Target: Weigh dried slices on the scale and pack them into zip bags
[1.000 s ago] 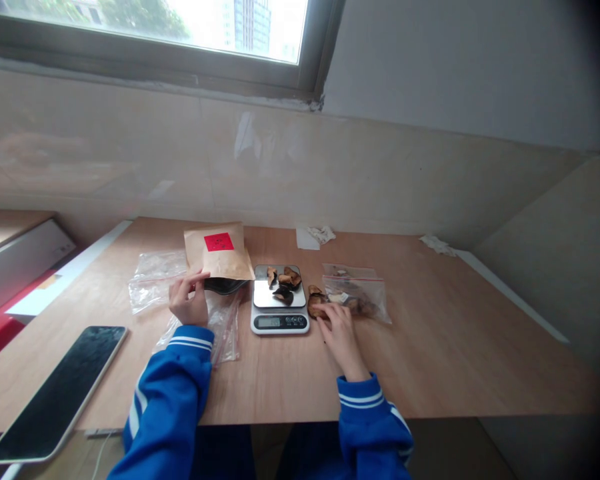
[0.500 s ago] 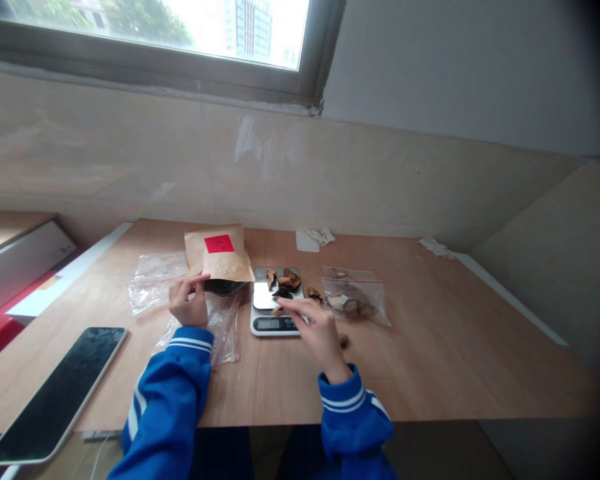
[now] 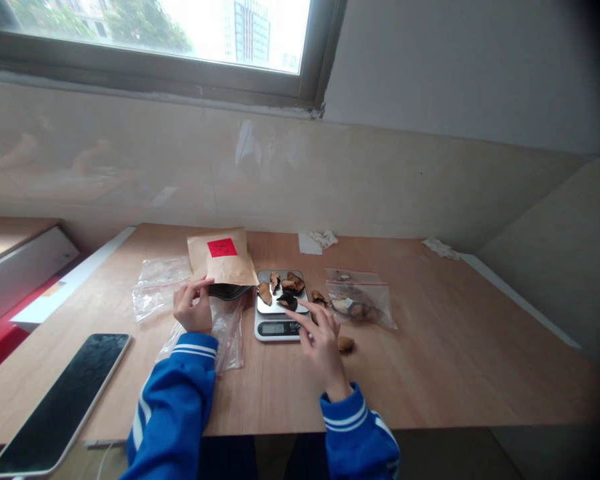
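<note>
A small kitchen scale stands mid-table with several dried brown and black pieces on its platform. My right hand hovers just right of the scale, fingers spread and pointing at the platform, holding nothing. One loose dried piece lies on the table beside that hand. My left hand pinches the open lower edge of a brown paper pouch with a red label. A zip bag with more dried pieces lies right of the scale.
Empty clear zip bags lie under and left of the pouch. A phone, screen dark, rests at the near left with a cable at the table edge. Crumpled paper scraps sit by the tiled wall. A window is above.
My right hand went from the zip bag to the scale and set a dried piece on its platform, then drew back a little. One piece now lies on the table. The left hand stayed on the pouch.
</note>
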Demonstrator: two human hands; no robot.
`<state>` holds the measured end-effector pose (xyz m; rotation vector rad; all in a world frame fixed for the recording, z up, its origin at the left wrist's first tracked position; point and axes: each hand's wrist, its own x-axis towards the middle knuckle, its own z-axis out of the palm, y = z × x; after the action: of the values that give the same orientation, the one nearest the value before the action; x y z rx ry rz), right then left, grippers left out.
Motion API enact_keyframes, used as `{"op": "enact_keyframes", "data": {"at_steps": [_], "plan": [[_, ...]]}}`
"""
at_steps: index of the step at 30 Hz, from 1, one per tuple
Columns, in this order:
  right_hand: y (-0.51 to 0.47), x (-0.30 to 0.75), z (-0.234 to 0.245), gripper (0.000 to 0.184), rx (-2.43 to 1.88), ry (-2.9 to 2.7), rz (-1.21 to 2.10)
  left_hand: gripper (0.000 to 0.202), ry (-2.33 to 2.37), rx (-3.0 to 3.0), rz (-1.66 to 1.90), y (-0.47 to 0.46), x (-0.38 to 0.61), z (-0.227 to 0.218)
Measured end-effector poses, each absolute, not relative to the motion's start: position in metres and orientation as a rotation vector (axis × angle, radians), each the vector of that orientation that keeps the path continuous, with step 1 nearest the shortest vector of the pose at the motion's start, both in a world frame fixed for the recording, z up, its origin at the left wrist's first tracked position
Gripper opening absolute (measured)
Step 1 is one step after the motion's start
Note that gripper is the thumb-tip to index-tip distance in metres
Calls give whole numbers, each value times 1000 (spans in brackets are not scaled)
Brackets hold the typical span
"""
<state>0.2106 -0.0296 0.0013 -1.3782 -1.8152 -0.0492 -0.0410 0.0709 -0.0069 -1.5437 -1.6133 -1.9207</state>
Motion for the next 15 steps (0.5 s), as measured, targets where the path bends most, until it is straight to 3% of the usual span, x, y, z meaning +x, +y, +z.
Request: {"op": "enact_keyframes", "data": {"at_steps": [6, 15], "plan": [[-62, 252, -27, 34, -1529, -1612, -85, 12, -1639, -1540, -1909, 72, -41, -8], [-61, 252, -28, 29, -1579, -1552, -148, 10, -1599, -1546, -1921, 72, -42, -9]]}}
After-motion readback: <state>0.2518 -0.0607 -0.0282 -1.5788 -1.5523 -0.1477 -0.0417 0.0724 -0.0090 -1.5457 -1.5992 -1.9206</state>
